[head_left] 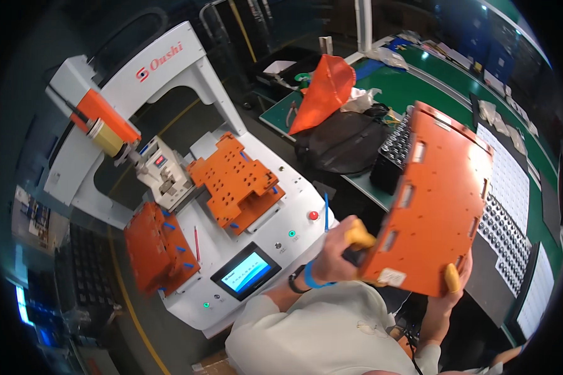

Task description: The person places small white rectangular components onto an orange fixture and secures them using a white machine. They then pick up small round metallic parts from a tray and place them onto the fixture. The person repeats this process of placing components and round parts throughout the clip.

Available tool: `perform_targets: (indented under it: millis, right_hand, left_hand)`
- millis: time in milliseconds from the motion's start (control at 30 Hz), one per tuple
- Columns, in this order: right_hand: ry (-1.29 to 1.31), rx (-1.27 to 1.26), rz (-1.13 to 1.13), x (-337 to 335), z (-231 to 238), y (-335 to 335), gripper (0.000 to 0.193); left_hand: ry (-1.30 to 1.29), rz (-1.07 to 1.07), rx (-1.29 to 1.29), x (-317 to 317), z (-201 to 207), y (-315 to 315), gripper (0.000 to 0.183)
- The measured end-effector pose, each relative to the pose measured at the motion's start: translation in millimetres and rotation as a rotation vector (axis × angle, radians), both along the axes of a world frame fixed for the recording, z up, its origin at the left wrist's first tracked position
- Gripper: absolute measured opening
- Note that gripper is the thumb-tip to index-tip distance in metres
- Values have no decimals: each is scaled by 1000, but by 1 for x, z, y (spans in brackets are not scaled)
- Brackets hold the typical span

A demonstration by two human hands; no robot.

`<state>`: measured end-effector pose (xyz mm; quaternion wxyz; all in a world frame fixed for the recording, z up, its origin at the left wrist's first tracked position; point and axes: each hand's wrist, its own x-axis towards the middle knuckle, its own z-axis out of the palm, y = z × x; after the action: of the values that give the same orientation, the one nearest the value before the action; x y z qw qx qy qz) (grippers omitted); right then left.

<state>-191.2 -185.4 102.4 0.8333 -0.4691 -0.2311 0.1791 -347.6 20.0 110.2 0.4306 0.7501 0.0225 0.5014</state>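
Observation:
Both of my hands hold up a large orange fixture plate (441, 200), tilted, with oblong slots along its edges and a white label near the lower edge. My left hand (339, 253), with a yellow finger cover and a blue wristband, grips its lower left corner. At the lower right corner is my right hand (460, 282), its thumb in yellow over the edge. Other fingers of both hands are hidden behind the plate. To the left, a white benchtop machine (256, 234) carries a similar orange fixture (234, 181) and another orange fixture (159, 247) beside it.
The machine has a touchscreen (246, 272), a red button (313, 215) and a head (106, 134) over its bed. On the green bench (413, 81) lie a black bag (344, 142), an orange sheet (324, 94) and white trays (503, 240) of small round parts.

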Motion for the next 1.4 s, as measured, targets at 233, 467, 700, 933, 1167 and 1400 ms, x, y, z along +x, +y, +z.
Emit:
perform_targets:
  millis: [233, 467, 700, 933, 1167, 1400]
  right_hand:
    - [-106, -83, 816, -62, 57, 164, 72]
    - [70, -323, 1302, -118, 40, 346, 40]
    - [174, -402, 1402, -133, 13, 398, 42]
    - [75, -538, 1458, -116, -6, 432, 46]
    - [122, -632, 1441, -127, 10, 426, 35]
    - [-251, -350, 866, -119, -38, 418, 31]
  left_hand:
    - [-263, 796, -280, -118, -35, 12, 40]
    - [-247, 1012, -341, -180, -48, 70, 45]
    - [-53, 977, -399, -210, -72, 103, 42]
    - [27, 973, -405, -195, -72, 112, 39]
    - [-54, 1042, -481, -195, -73, 118, 28]
    - [51, 1211, -350, -206, -112, 133, 36]
